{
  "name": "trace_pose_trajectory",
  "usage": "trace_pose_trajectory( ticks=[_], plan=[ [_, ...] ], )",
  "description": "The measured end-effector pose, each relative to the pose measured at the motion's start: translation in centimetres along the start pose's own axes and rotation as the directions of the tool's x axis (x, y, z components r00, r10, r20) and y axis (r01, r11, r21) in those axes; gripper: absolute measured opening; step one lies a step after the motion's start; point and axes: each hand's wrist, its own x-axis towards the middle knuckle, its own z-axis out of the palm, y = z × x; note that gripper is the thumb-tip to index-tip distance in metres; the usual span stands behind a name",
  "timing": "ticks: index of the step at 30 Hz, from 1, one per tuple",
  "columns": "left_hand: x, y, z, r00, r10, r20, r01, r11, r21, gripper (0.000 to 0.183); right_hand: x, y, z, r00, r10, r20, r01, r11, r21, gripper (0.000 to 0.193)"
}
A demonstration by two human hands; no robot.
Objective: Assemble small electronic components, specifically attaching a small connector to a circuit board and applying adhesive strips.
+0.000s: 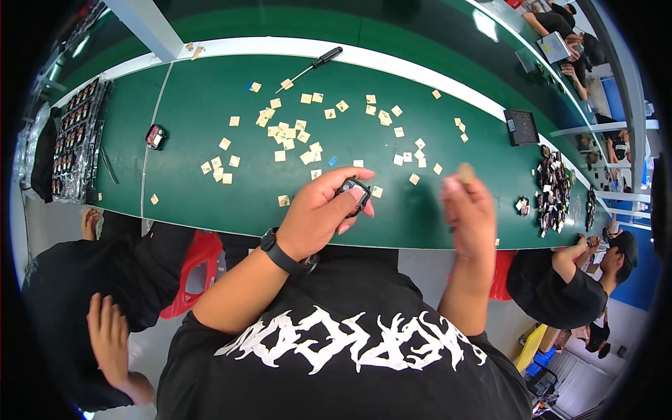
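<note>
Near the front edge of the green table, my left hand is closed around a small black-framed device, the thumb pressing on its face. My right hand is raised to the right of it, smeared by motion. Its fingers are pinched together, and a small tan piece shows at their tips, too blurred to name more exactly. Beyond both hands lie many small cream squares with printed marks, some overlapping. One cream square lies just right of the held device.
A screwdriver lies at the back. Another small device is at the left, before stacked trays of devices. A black tray and a pile of devices sit at the right. People sit on both sides.
</note>
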Motion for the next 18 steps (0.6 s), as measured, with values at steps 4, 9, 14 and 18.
trace_pose_trajectory(
  ticks=[4, 9, 14, 18],
  plan=[
    [0.1, 0.0, 0.3, 0.999, 0.009, -0.032, -0.008, 0.999, 0.043, 0.031, 0.3, 1.3, -9.1, 0.911, -0.198, -0.361, 0.079, 0.945, -0.319, 0.02],
    [0.2, 0.1, 0.3, 1.0, -0.008, -0.015, 0.009, 0.997, 0.079, 0.033, 0.0, 5.4, -18.9, 0.778, -0.375, -0.504, -0.056, 0.758, -0.65, 0.033],
    [-0.1, -0.2, -0.1, 0.994, 0.071, 0.086, -0.084, 0.982, 0.17, 0.044, 0.7, 6.8, -19.1, 0.731, -0.526, -0.434, -0.238, 0.4, -0.885, 0.065],
    [-0.3, -0.5, -0.1, 0.983, 0.135, 0.126, -0.169, 0.934, 0.316, 0.056, 1.4, 6.5, -19.4, 0.712, -0.486, -0.508, -0.295, 0.45, -0.843, 0.067]
  ],
)
